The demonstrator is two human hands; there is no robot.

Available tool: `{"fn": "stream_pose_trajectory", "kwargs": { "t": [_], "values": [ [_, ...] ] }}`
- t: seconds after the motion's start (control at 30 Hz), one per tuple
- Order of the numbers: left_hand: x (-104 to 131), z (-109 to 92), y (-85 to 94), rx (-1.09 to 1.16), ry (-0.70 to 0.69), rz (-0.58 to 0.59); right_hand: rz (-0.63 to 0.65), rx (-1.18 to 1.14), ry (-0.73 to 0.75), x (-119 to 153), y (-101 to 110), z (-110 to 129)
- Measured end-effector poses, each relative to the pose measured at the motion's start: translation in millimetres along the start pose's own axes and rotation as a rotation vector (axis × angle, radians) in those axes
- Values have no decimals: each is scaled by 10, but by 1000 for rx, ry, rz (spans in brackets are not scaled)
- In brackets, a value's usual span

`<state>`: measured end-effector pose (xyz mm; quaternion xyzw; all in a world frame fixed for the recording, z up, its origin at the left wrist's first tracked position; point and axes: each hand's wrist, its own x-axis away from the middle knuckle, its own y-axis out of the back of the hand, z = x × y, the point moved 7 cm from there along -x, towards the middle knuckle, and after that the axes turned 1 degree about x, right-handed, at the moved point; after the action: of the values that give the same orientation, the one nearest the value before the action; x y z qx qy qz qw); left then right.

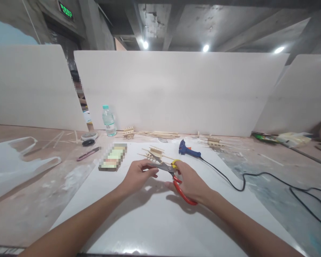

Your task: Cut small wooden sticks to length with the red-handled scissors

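Observation:
My right hand [192, 182] is closed round the handles of a pair of scissors [169, 169] with red and yellow grips, and the blades look parted. At the blade end, my left hand [137, 176] has its fingers pinched together close to the lower blade. Whatever lies between those fingertips is too small or hidden to make out. Just behind the blades, a small wooden stick model [155, 152] rests on the white board [144, 221], partly covered by the scissors. A blue hot glue gun [189, 150] lies right of the model.
Left of my hands lie a blurred phone-like object [113, 157], a utility knife [88, 154], a tape roll [89, 136] and a plastic bag [13, 164]. A water bottle [108, 121] stands behind. Thin sticks [160, 134] line the partition [163, 92]. A black cord [230, 182] trails right.

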<state>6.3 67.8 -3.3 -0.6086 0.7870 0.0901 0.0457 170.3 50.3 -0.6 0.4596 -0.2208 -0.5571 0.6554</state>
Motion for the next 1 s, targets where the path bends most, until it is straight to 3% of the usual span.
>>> {"fn": "stream_pose_trajectory", "kwargs": {
  "t": [0.13, 0.5, 0.8, 0.9, 1.0],
  "values": [
    [4, -28, -48, 20, -4, 83, -5, -1, 11, 21, 38, -15],
    [23, -40, 20, -153, -34, -37, -25, 110, 4, 32, 31, 18],
    [2, 173, -46, -165, 43, -13, 46, 231, -51, -10, -51, -178],
    [-87, 101, 115, -317, -13, -42, 26, 190, -80, -52, -55, -232],
    [-230, -116, 574, -661, -135, -279, -27, 146, -118, -98, -11, -339]
  ]
}}
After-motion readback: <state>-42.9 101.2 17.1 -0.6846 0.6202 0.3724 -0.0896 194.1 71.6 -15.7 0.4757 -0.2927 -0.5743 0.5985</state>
